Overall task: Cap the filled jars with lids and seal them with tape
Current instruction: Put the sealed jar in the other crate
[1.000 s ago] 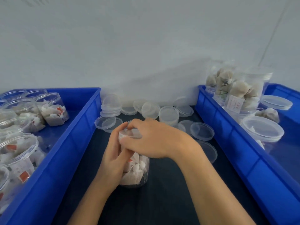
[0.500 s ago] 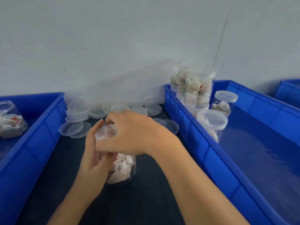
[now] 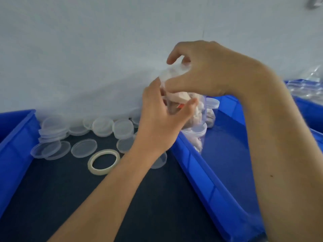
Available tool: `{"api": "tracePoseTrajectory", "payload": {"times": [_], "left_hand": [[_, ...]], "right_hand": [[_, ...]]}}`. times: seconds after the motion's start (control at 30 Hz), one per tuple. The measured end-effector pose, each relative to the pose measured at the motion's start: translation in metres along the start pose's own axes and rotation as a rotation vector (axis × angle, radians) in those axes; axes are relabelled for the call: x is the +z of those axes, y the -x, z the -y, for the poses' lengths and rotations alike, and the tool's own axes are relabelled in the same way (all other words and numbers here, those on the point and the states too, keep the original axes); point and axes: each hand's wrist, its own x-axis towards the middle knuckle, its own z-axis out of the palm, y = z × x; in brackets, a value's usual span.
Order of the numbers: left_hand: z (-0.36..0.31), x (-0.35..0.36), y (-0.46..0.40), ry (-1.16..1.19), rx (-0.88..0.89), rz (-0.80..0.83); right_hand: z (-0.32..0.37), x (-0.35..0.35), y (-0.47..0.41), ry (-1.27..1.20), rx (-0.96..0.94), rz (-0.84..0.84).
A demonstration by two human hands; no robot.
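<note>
There is one view only, from the person's head. It looks forward and down, close to the hands (image 3: 174, 102) at the frame's centre.

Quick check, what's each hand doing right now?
Left hand: grips the body of the filled jar, lifted off the table.
Right hand: fingers curled round the lid on the jar's top.

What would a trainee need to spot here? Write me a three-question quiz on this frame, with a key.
1. True or false: the tape roll lies on the dark table.
2. Which hand grips the lid on the filled jar? A) left hand B) right hand
3. Fill in: the loose lids lie between two blue ____.

Key: 1 true; 2 B; 3 bins.
</note>
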Motion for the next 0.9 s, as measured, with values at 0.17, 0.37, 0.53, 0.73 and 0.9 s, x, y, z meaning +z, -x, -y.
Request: {"api": "tracePoseTrajectory", "payload": {"times": [0.17, 0.37, 0.53, 0.73, 0.9], "left_hand": [[-0.014, 0.062, -0.035, -0.038, 0.043, 0.080], [0.020, 0.101, -0.039, -0.197, -0.074, 0.262], [0.042, 0.112, -0.030, -0.213, -0.195, 0.324], [0.050, 0.107, -0.022, -0.092, -0.297, 0.288], [0.053, 0.099, -0.022, -0.030, -0.322, 0.243]], "right_hand": [[-0.060, -0.015, -0.007, 0.009, 0.169, -0.122], [-0.121, 0.024, -0.031, 0.108, 0.331, -0.108], [-0.144, 0.060, -0.046, 0.034, 0.423, 0.044], [-0.161, 0.100, -0.047, -0.070, 0.471, 0.174], [-0.161, 0.116, -0.050, -0.012, 0.476, 0.265]]}}
